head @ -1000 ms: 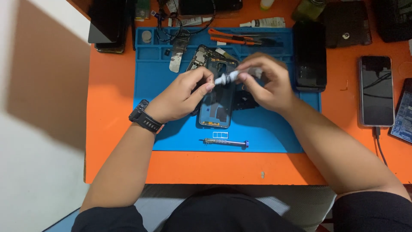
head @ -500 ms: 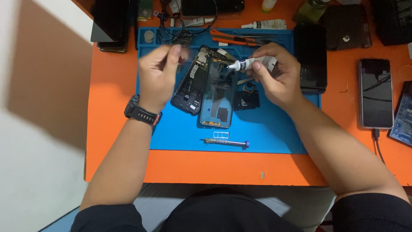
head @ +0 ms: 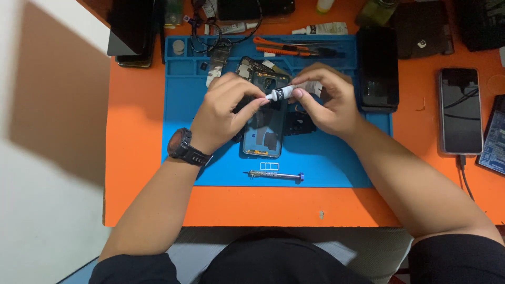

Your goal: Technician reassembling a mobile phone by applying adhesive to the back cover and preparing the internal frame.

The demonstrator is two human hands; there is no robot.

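A small glue tube (head: 284,93) with a white nozzle is pinched in my right hand (head: 329,102) above a blue work mat (head: 336,158). My left hand (head: 226,113), with a black watch on the wrist, has its fingertips on the tube's nozzle end. Under both hands lies an opened phone frame (head: 263,137), back side up, with a loose dark phone part (head: 302,123) beside it and a circuit assembly (head: 252,68) behind.
A thin screwdriver (head: 276,175) lies on the mat's near side. Orange-handled pliers (head: 289,48) and white tubes (head: 321,29) lie at the back. Dark phones (head: 377,68) (head: 460,110) (head: 129,31) rest on the orange table (head: 134,158), one with a cable.
My left hand came back from the mat's rear left to the tube's nozzle. My right hand shifted slightly toward me with the tube.
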